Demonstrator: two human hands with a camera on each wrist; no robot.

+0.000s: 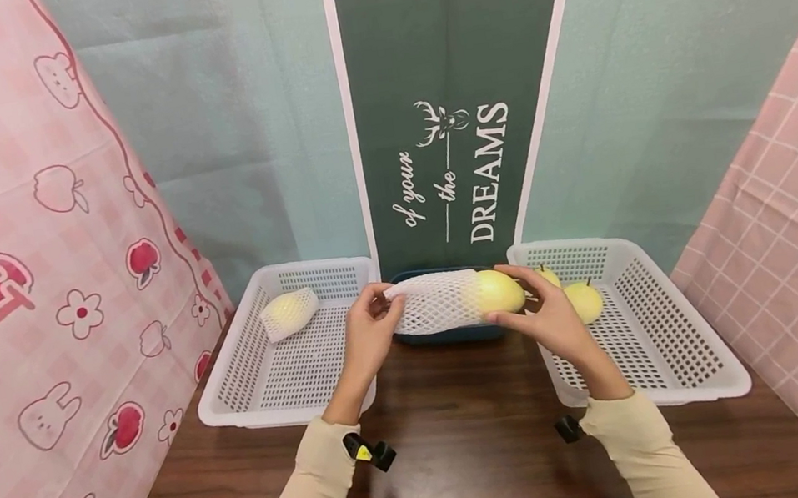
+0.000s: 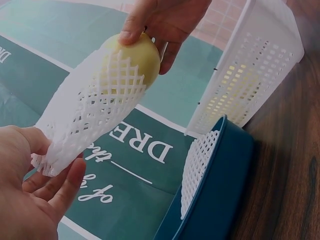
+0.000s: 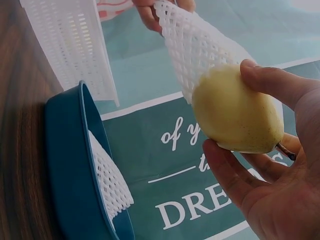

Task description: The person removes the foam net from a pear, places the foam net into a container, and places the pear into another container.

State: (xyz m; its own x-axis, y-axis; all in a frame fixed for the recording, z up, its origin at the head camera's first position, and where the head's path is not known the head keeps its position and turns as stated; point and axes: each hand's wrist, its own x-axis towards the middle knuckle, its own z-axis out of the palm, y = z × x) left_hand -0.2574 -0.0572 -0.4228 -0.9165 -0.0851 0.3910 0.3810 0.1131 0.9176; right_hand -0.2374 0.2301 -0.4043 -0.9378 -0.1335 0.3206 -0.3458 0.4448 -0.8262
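A yellow pear (image 1: 500,292) is partly inside a white foam net sleeve (image 1: 440,302), held level above the blue basin. My right hand (image 1: 548,318) grips the pear's bare stem end between thumb and fingers; the stem (image 3: 285,151) points toward the palm in the right wrist view. With thumb and fingers my left hand (image 1: 372,328) pinches the far end of the net sleeve. That end hangs narrow and slack in the left wrist view, while the net (image 2: 120,80) stretches around the pear's other end.
The blue basin (image 3: 65,165) holds more foam net (image 3: 111,180). At left, a white basket (image 1: 236,392) contains a netted pear (image 1: 290,313). At right, another white basket (image 1: 718,375) has bare pears (image 1: 584,302) in it. Curtains stand behind and on both sides of the wooden table (image 1: 462,442).
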